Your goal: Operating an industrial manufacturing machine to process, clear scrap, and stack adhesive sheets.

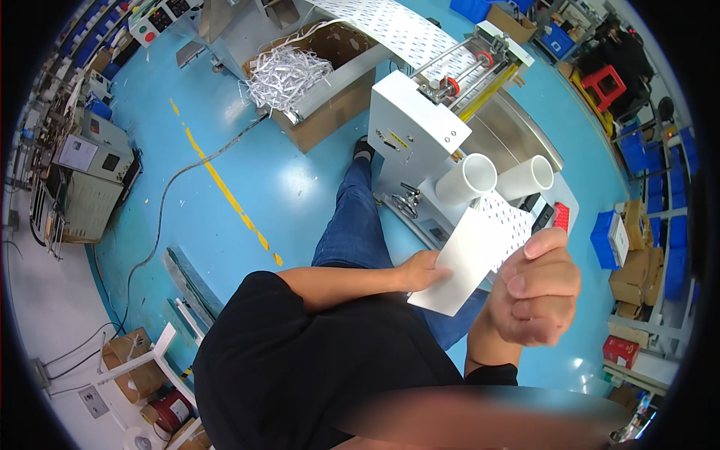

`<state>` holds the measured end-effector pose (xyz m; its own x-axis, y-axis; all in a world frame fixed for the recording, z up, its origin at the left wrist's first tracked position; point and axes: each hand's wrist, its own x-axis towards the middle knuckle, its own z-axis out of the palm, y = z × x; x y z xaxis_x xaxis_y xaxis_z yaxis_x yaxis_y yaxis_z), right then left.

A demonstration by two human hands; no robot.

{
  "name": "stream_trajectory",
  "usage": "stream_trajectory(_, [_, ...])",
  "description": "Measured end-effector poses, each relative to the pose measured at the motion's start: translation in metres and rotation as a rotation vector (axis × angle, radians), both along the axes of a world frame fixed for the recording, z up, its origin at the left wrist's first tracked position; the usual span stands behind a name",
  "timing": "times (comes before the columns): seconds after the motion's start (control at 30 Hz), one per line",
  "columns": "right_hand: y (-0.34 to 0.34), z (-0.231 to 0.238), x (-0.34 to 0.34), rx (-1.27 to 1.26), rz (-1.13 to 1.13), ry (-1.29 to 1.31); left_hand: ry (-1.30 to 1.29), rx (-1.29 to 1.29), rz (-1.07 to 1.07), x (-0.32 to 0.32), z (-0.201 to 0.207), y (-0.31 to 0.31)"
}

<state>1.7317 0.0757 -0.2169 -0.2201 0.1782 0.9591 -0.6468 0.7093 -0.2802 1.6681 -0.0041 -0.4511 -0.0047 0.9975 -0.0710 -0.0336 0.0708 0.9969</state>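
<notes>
My left hand (422, 271) is closed on the lower left edge of a plain white sheet (459, 262), which tilts in front of my lap. My right hand (536, 289) is raised close to the camera with its fingers curled in. Whatever those fingers pinch, if anything, is hidden. Behind the white sheet, a patterned sheet (510, 221) with small dark marks shows. I cannot tell whether it touches my right hand. Two white cylinders (466, 180) stand just beyond the sheets, by the machine.
A white machine (412, 120) with rollers and red rings stands ahead, a patterned web (397, 30) running into it. Beside it, a cardboard box (330, 112) holds shredded paper strips (285, 79). A cable (169, 187) crosses the blue floor. Blue bins (607, 240) line the right.
</notes>
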Motion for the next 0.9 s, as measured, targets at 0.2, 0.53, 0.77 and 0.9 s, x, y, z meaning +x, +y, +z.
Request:
stream_trajectory(0.2, [0.025, -0.015, -0.079, -0.146, -0.389, -0.709, 0.068, -0.061, -0.04, -0.006, 0.011, -0.006])
stream_trajectory(0.53, [0.069, -0.116, 0.145, -0.819, -0.616, -0.634, -0.829, -0.557, -0.172, -0.012, -0.01, 0.027])
stream_trajectory(0.77, [0.002, -0.173, 0.221, -0.864, -0.471, -1.025, -1.17, -0.987, -0.691, 0.028, -0.009, 0.041])
stream_trajectory(0.9, [-0.02, -0.208, 0.261, -1.201, -0.441, -0.555, -1.271, -1.107, -0.82, 0.062, -0.03, 0.043])
